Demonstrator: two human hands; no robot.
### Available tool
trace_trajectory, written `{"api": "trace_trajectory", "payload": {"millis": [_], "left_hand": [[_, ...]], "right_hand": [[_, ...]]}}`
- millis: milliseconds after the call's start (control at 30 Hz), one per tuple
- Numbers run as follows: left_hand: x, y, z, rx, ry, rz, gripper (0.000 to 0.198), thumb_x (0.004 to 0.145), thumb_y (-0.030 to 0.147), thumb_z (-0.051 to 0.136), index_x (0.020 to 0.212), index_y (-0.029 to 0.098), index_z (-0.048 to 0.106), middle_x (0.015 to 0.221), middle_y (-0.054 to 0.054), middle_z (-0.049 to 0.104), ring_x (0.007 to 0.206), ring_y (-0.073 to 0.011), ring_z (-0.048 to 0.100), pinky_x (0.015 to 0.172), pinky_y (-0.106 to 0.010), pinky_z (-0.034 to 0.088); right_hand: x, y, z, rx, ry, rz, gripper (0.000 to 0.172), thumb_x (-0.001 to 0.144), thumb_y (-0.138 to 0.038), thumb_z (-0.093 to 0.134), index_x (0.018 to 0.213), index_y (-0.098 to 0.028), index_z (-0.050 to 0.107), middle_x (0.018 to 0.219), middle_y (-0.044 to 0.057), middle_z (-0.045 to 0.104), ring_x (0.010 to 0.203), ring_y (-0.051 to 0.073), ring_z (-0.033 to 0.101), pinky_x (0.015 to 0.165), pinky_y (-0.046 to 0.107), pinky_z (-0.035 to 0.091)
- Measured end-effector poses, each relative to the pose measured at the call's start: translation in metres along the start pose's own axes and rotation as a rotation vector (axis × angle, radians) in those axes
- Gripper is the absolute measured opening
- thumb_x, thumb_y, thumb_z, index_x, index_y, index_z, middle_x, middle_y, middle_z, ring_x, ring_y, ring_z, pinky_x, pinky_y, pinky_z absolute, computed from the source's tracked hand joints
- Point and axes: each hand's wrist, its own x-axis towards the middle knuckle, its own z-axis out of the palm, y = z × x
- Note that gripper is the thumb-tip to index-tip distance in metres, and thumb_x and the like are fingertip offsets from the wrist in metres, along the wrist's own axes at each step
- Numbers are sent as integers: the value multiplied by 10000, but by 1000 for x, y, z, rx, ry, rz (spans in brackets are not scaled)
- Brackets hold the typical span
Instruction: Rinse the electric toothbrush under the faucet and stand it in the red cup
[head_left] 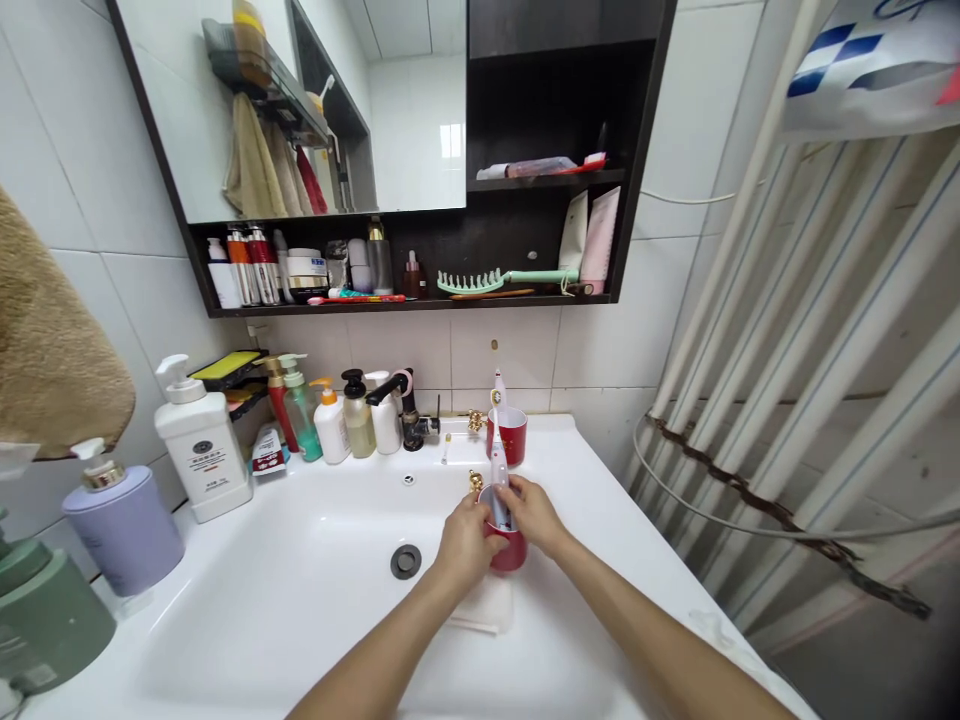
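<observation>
My left hand (463, 548) is closed round a red cup (511, 556) above the right side of the sink basin. A pale electric toothbrush (499, 470) stands upright in that cup, its head above the rim. The fingers of my right hand (534, 514) pinch the toothbrush handle at the cup's rim. Just behind, on the sink's back ledge, a second red cup (514, 438) with a gold handle holds another light toothbrush, partly hidden by the nearer one. Below my hands lies a whitish, flat cloth-like piece (487, 606) in the basin.
A black faucet (411, 412) rises at the back of the white sink (315, 600). Several pump bottles line the back and left, including a white bottle (206, 455) and a purple bottle (124, 530). Overhead hangs a dark mirror cabinet (525, 120); white pipes (750, 360) run along the right.
</observation>
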Motion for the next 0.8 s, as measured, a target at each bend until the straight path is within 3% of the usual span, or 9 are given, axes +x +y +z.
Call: {"api": "trace_trajectory", "payload": {"millis": [233,367,600,800], "left_hand": [[51,51,20,-89,-27,179,132,483,140,598,550,151,485,880,-39,490,783,-145,455,689,-252,346],[89,67,38,-91,-64,191,131,492,154,595,555,147,481,786,-21,497,657,-115,454,613,-239,362],[134,69,61,28,-39,175,95,536,138,551,609,152,493,813,-21,506,651,-112,460,613,-236,367],[144,66,58,228,74,263,183,623,104,445,789,149,508,1051,-76,439,912,-165,419,761,-269,336]], "right_hand": [[24,-1,-71,-81,117,31,307,664,-386,375,674,-131,545,562,8,571,510,120,492,466,212,359],[48,7,-100,-176,210,98,301,693,-370,371,711,-124,543,587,10,567,553,129,506,482,221,366],[87,24,-112,-300,217,239,254,748,-284,383,933,-130,465,921,32,508,773,125,504,661,309,422],[117,30,-106,-336,205,257,258,750,-274,381,963,-145,452,974,41,487,821,139,490,694,327,412]]}}
